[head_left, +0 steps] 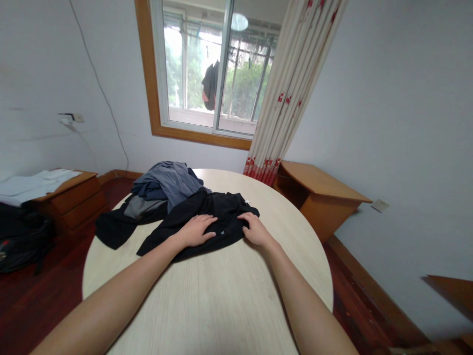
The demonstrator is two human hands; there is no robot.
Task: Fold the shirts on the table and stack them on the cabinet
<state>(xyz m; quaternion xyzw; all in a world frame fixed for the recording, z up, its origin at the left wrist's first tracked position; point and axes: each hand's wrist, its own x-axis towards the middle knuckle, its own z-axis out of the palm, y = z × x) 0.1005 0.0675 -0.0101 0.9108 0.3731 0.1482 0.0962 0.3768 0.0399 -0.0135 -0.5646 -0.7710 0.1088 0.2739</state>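
A black garment (225, 214), which looks like a pair of trousers, lies partly folded on the round pale wooden table (221, 305). A small light logo shows on its near side and a white tag at its far right edge. My left hand (197, 230) rests flat on the middle of the cloth, fingers stretched out and thumb apart. At the garment's right end, my right hand (255, 230) touches the edge with bent fingers; its thumb stands a little apart from them. Behind and left, a heap of grey and navy clothes (166, 182) touches the black garment.
A wooden desk (318, 180) stands beyond the table's right side, by a curtain (288, 93) and a window. To the left are a low drawer cabinet (77, 202) with white sheets on it and a black bag (22, 239) on the floor.
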